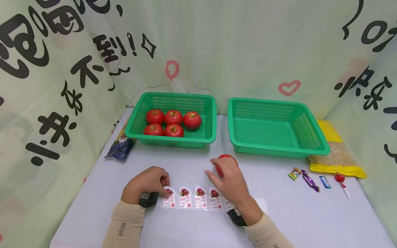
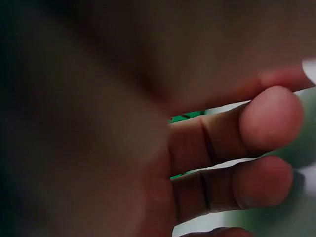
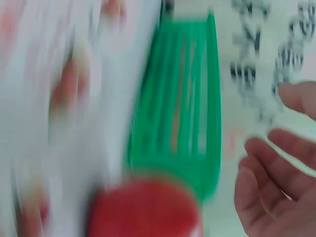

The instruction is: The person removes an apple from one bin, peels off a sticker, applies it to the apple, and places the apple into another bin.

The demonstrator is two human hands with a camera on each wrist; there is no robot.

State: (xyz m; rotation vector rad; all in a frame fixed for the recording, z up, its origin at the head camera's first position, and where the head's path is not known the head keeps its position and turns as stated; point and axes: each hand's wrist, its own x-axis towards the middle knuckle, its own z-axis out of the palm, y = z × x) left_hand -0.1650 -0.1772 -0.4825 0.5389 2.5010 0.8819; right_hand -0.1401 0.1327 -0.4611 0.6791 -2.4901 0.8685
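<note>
My left hand (image 1: 150, 183) is at the left end of a row of white stickers with red fruit pictures, pinching the leftmost sticker (image 1: 169, 201) between thumb and finger. A white edge shows beside the fingertips in the left wrist view, where the other fingers (image 2: 261, 182) are curled. My right hand (image 1: 231, 177) hovers, loosely bent and holding nothing, in front of a single red apple (image 1: 227, 156). It partly hides that apple in the head view. In the right wrist view the apple (image 3: 145, 210) is blurred at the bottom, apart from the fingers.
Behind stand a green basket (image 1: 170, 140) with several red apples and another green basket (image 1: 279, 150) without any. A dark bag (image 1: 121, 148) lies at left. Several sweets, including a lollipop (image 1: 339, 178), and a yellow-edged bag (image 1: 338, 155) lie at right. More stickers (image 1: 200, 198) lie in front.
</note>
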